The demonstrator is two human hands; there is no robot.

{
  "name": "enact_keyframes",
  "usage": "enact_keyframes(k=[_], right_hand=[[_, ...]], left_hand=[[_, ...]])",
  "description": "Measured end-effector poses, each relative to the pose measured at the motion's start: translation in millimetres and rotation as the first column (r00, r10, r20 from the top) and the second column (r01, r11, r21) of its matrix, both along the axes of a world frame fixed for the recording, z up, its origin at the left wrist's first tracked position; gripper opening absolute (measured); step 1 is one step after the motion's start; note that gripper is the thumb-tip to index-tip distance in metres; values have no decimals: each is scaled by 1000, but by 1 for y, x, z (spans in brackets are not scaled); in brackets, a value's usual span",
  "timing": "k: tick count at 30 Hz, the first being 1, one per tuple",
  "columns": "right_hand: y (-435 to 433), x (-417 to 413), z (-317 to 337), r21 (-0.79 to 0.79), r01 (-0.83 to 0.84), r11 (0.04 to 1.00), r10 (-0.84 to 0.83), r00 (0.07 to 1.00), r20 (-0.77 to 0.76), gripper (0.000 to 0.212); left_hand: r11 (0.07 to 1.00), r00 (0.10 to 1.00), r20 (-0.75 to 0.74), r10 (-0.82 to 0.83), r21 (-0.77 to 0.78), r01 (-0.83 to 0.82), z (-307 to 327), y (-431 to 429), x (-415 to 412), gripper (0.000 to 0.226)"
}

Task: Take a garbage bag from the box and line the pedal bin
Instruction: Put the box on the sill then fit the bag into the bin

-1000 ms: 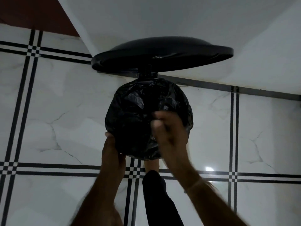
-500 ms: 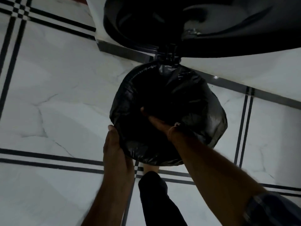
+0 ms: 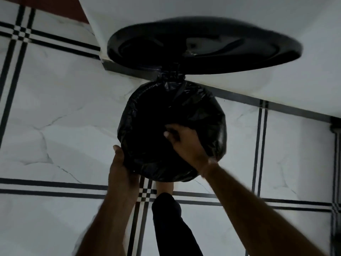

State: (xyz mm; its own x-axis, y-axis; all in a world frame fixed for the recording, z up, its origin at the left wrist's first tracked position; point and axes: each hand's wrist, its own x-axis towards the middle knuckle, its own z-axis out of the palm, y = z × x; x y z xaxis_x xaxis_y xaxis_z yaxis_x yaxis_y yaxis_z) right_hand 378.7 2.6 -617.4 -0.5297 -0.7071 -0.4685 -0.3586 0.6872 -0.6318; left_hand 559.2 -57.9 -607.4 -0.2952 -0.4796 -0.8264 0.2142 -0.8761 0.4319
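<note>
The garbage bag [image 3: 212,115] sits in the pedal bin [image 3: 173,71], which stands on the floor close to the wall. The black film is turned out over the round rim and hangs crumpled down the outside all the way round, bunching up at the hinge at the back. Inside the mouth it is too dark to make anything out. The lid [image 3: 147,47] stands raised behind the bin, its underside facing me.

The right hand [image 3: 186,145] lies over the near right part of the rim. Its fingers [image 3: 177,132] are curled and bunched together, the thumb tucked beside them, pinching the film at the mouth.

The left hand [image 3: 121,170] is against the outside of the bin at its near left. Its thumb lies flat on the bag's overhang, and the rest of its fingers pass beneath the bin out of sight, so I cannot tell how they are set.

A bare foot [image 3: 164,188] reaches under the bin's near edge between the two forearms, a black trouser leg [image 3: 175,228] behind it.

The floor [image 3: 64,111] is white marbled tile crossed by paired black lines. A dark skirting strip [image 3: 295,109] runs along the base of the white wall [image 3: 276,24].
</note>
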Motion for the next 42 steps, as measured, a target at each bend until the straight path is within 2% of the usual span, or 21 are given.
enact_keyframes(k=[2, 3, 4, 6, 8, 9, 10, 14, 17, 19, 20, 22, 23, 25, 28, 31, 32, 34, 37, 40, 42], right_hand=[[29, 5, 30, -138, 43, 990, -85, 946, -312, 34], [43, 8, 43, -166, 178, 970, -230, 896, -381, 39], [56, 12, 49, -194, 357, 914, -405, 844, -351, 46], [76, 12, 51, -143, 672, 726, -688, 713, -140, 57], [83, 2, 38, -33, 880, 474, -866, 473, 161, 47], [86, -6, 33, 14, 925, 381, -891, 363, 273, 36], [88, -13, 29, 57, 943, 329, -889, 289, 355, 31], [98, -31, 19, 239, 949, 206, -768, 6, 640, 27], [101, -41, 18, 370, 927, 60, -655, -243, 716, 21], [102, -45, 18, 415, 909, -28, -588, -351, 729, 19], [105, -44, 18, 413, 910, -16, -575, -347, 741, 18], [110, -42, 18, 367, 925, 102, -598, -238, 765, 18], [111, -41, 19, 336, 929, 156, -603, -180, 777, 17], [114, -40, 21, 298, 932, 208, -585, -126, 801, 13], [109, -44, 19, 310, 919, 241, -556, -131, 820, 20], [101, -41, 11, 353, 917, 187, -570, -191, 799, 12], [99, -40, 10, 345, 924, 166, -594, -186, 783, 11], [97, -35, 8, 282, 947, 155, -629, -125, 767, 13], [98, -27, 13, 181, 966, 182, -643, -23, 765, 18], [106, -28, 22, 140, 941, 309, -584, 72, 808, 40], [112, -31, 24, 145, 920, 365, -552, 88, 829, 28]], left_hand=[[995, 999, 25, 48, 89, -50, 6, 2, 2, 49], [989, 997, 47, 67, 132, -73, 11, 4, 2, 47], [982, 994, 74, 79, 168, -91, 13, 7, 3, 45], [973, 992, 93, 79, 210, -98, 20, 13, 1, 42], [967, 992, 91, 84, 233, -103, 21, 18, 1, 40], [965, 991, 87, 100, 233, -118, 20, 20, 0, 38], [965, 990, 78, 121, 226, -136, 19, 19, 0, 35], [965, 983, 87, 161, 197, -176, 8, 16, 4, 27], [968, 988, 94, 121, 210, -139, -2, 13, 8, 29], [966, 991, 69, 112, 227, -125, -8, 14, 12, 27], [970, 994, 44, 96, 219, -104, -11, 13, 14, 25], [989, 998, -54, 42, 147, -34, -12, 12, 17, 12], [994, 998, -63, 20, 110, -13, -9, 12, 18, 20], [997, 995, -92, 31, 79, -23, -2, 14, 22, 33], [995, 997, -81, 6, 95, 2, 5, 12, 25, 44], [986, 1000, 3, -30, 165, 29, 6, 6, 20, 47], [980, 998, 38, -41, 199, 33, 5, 3, 18, 44], [969, 992, 103, -70, 242, 43, 7, -3, 16, 34], [963, 997, 66, -39, 269, 20, 5, -7, 17, 25], [972, 998, 58, -40, 232, 26, -2, -10, 18, 36], [974, 999, 31, -14, 225, 7, -6, -10, 16, 37]])
